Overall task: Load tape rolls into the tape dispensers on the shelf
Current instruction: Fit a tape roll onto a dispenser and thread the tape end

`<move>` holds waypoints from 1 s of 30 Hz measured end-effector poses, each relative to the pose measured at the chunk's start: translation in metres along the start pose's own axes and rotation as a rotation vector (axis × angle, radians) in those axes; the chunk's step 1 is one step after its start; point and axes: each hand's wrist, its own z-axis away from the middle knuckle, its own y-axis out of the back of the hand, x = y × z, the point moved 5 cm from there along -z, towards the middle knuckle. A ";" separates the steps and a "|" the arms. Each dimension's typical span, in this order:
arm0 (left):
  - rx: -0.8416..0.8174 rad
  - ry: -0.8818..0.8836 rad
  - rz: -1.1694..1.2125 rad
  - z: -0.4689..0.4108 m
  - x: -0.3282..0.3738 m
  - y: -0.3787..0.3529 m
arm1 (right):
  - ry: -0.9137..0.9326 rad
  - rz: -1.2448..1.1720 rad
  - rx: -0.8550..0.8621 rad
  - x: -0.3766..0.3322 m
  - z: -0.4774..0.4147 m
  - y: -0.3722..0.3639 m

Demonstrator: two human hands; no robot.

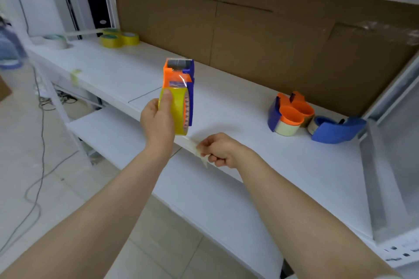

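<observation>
**Dispenser in hand, strip pinched at the shelf edge**

Watching the head feed. My view looks down along the white shelf (226, 106), with both forearms reaching in from below.

- The left hand (158, 120) holds a tape dispenser (189, 88) upright in the air, just above the shelf's front part. It is an orange and blue model, cutter end up.
- A yellow tape roll (175, 113) sits in its lower end. The thumb presses flat on the roll's outer face and the other fingers wrap around the back.
- The right hand (221, 150) is low at the shelf's front edge. Its fingers are curled tight and pinch a pale strip of tape (199, 153).
- The strip is near-transparent and blurred. I cannot tell whether it is stuck to the shelf edge or hangs free.
- The two hands are close together but apart.

On the shelf:
- At the right end is a cluster of loaded dispensers (286, 118) with blue bodies, orange hubs and pale rolls in them.
- One blue dispenser (335, 129) lies just beside the others, nearest the upright.
- Spare yellow rolls (119, 38) sit grouped at the far left end.
- A white roll (56, 41) lies further left of them.

Around it:
- A cardboard back panel (272, 29) lines the rear of the shelf.
- A lower shelf (118, 133) juts out beneath.
- Cables (42, 120) trail across the tiled floor on the left.
</observation>
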 end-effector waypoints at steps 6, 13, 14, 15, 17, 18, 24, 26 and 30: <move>-0.021 -0.011 -0.046 -0.002 -0.008 0.003 | 0.190 0.404 0.306 -0.006 -0.018 0.020; -0.068 -0.002 -0.066 -0.001 -0.015 -0.005 | 0.166 0.598 0.373 0.003 -0.028 0.022; -0.077 -0.003 -0.072 -0.001 -0.015 -0.007 | 0.159 0.639 0.401 0.002 -0.026 0.022; -0.086 -0.003 -0.075 0.000 -0.014 -0.008 | 0.158 0.695 0.437 0.001 -0.025 0.023; -0.102 0.001 -0.073 0.001 -0.013 -0.010 | 0.164 0.823 0.492 -0.002 -0.025 0.023; -0.109 -0.001 -0.071 0.001 -0.013 -0.010 | 0.168 0.869 0.511 -0.004 -0.026 0.022; -0.126 -0.022 -0.085 0.003 -0.014 -0.010 | -0.004 0.599 0.622 0.010 -0.033 0.039; -0.133 -0.025 -0.084 0.003 -0.016 -0.010 | 0.005 0.584 0.647 0.019 -0.033 0.043; -0.132 -0.028 -0.088 0.005 -0.022 -0.011 | 0.637 0.846 0.737 0.012 -0.020 0.020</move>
